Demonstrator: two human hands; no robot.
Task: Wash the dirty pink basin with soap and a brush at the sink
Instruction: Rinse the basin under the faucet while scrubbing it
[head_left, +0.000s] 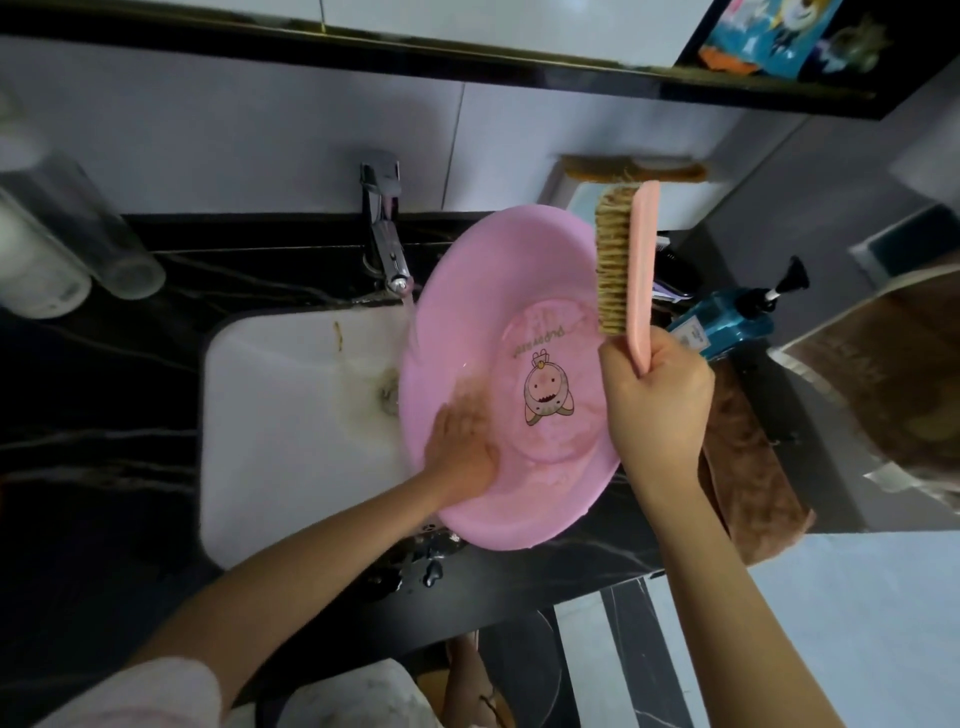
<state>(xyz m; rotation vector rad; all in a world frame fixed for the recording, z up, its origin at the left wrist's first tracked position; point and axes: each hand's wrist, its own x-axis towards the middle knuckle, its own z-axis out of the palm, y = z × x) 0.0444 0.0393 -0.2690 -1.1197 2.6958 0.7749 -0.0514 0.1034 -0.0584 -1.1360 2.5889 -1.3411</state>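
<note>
The left hand (460, 452) lies flat inside the pink basin (467, 291), fingers straight and pressed to its lower left wall. That palm is the only thing steadying it. The basin sits tilted, half over the right side of the white sink (291, 415) and half on the dark counter (104, 415), so a hard scrub on wet plastic could make it skid or tip off the near edge.

The right hand (657, 400) has its fingers wrapped tight round the handle of the pink brush (623, 270), held upright above the basin's right rim with the bristles facing left and touching nothing. With a wet grip, it could twist or slip on the first stroke.

Farther back, the tap (387, 244) is running and its stream (410, 312) strikes the basin's left rim. At this tilt the water could splash out or run over onto the counter, where drops already lie.

I see no suds, and the pump bottle (727, 322) stands beyond the right hand, so scrubbing now would likely go without soap.

The basin is round, shallow and glossy, with murky brownish water around the left hand. Faint brown smears cross its floor, which carries a cartoon print and some lettering.
</note>
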